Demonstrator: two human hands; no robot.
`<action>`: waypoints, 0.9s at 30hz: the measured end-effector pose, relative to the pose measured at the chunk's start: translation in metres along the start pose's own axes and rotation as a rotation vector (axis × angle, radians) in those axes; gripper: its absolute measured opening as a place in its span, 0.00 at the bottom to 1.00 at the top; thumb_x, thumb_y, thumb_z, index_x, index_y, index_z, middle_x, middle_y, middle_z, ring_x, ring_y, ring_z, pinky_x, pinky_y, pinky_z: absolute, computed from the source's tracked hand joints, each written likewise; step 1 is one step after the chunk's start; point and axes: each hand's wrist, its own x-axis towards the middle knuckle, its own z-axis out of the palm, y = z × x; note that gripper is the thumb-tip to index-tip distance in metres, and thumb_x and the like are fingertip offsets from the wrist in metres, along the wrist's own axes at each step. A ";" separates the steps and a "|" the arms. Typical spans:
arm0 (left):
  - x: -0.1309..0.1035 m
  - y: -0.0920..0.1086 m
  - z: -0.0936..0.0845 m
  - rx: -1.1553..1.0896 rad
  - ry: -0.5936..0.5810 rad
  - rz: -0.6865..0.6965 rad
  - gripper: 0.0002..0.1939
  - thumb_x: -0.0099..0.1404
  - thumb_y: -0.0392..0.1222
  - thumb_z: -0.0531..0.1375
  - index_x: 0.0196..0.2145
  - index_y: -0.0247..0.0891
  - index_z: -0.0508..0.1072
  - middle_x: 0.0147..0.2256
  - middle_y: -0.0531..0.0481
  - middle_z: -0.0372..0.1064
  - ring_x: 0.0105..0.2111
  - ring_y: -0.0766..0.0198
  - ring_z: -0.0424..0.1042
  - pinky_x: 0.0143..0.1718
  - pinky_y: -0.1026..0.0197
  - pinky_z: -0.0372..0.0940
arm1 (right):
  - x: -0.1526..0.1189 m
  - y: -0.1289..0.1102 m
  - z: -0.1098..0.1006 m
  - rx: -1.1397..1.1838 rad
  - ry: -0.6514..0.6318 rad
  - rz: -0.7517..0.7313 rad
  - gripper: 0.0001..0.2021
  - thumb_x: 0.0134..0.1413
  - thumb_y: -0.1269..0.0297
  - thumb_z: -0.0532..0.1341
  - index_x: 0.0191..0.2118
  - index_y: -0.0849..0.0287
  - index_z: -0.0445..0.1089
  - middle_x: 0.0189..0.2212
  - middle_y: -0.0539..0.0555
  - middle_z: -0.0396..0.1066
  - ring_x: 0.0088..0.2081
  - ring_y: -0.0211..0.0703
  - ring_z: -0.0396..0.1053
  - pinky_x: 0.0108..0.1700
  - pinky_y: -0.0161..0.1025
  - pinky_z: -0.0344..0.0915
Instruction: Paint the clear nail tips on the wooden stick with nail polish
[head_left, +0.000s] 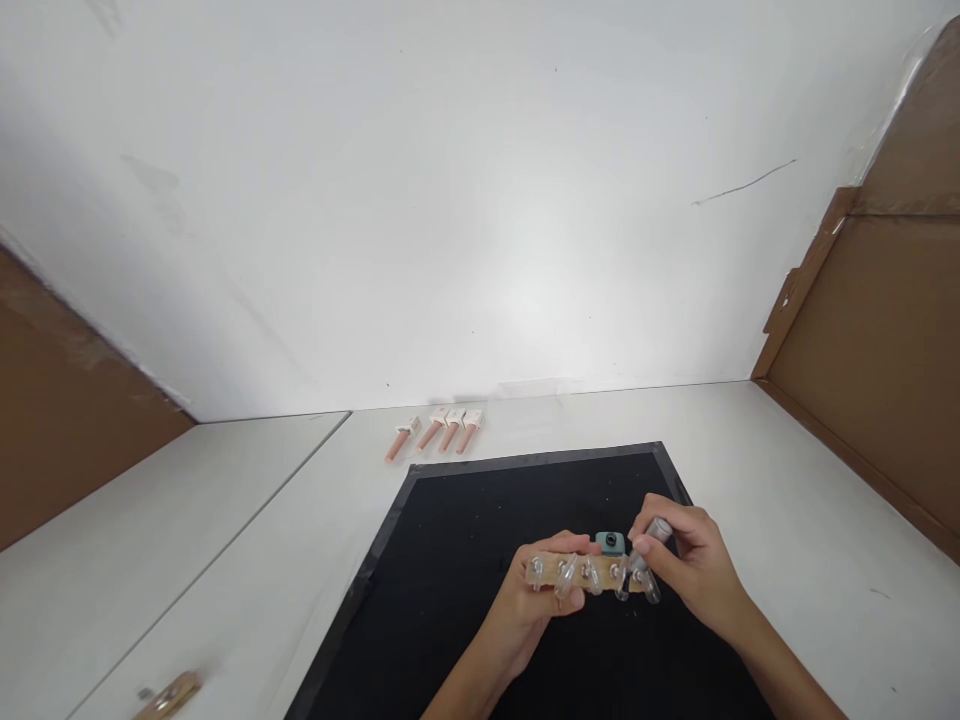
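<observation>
Head view: a wooden strip (pixel 605 572) bearing 5 clear tips (pixel 568 576) is held over the right half of a black mat (pixel 450 560). It is gripped at its left part by the left hand (pixel 529 600), pinched between the thumb on the near side and the fingers on the far side. A grey handle (pixel 658 532) is pinched between the thumb and fingers of the right hand (pixel 694 560), tilted, its dark lower end pointed at the tips on the right; whether they are touched cannot be told. Just beyond the strip, a teal item (pixel 610 543) with a dark round middle is seen. Far left of the mat, 4 pink-and-white pieces (pixel 449 437) are laid on the white table (pixel 337 520), 3 of them close together. At the near left, another wooden piece (pixel 169 697) is cut off by the frame edge.
</observation>
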 end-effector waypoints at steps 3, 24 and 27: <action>0.000 -0.001 -0.001 -0.001 0.002 -0.003 0.18 0.32 0.39 0.74 0.27 0.42 0.82 0.28 0.49 0.74 0.28 0.64 0.69 0.32 0.63 0.63 | 0.000 0.000 0.000 -0.022 0.021 0.002 0.12 0.55 0.62 0.59 0.22 0.58 0.68 0.17 0.47 0.60 0.18 0.35 0.59 0.20 0.32 0.59; -0.004 -0.003 -0.005 -0.091 0.055 -0.117 0.21 0.31 0.39 0.75 0.28 0.42 0.81 0.28 0.49 0.79 0.27 0.63 0.72 0.35 0.60 0.64 | 0.001 0.002 -0.001 0.324 0.124 0.229 0.19 0.53 0.46 0.58 0.27 0.57 0.71 0.23 0.49 0.64 0.22 0.37 0.60 0.25 0.33 0.60; -0.004 -0.005 -0.006 -0.123 0.056 -0.125 0.21 0.32 0.39 0.75 0.30 0.40 0.81 0.29 0.48 0.79 0.29 0.62 0.72 0.34 0.60 0.64 | 0.001 0.000 -0.001 0.380 0.078 0.257 0.19 0.54 0.46 0.58 0.28 0.57 0.70 0.23 0.49 0.62 0.23 0.37 0.59 0.27 0.34 0.61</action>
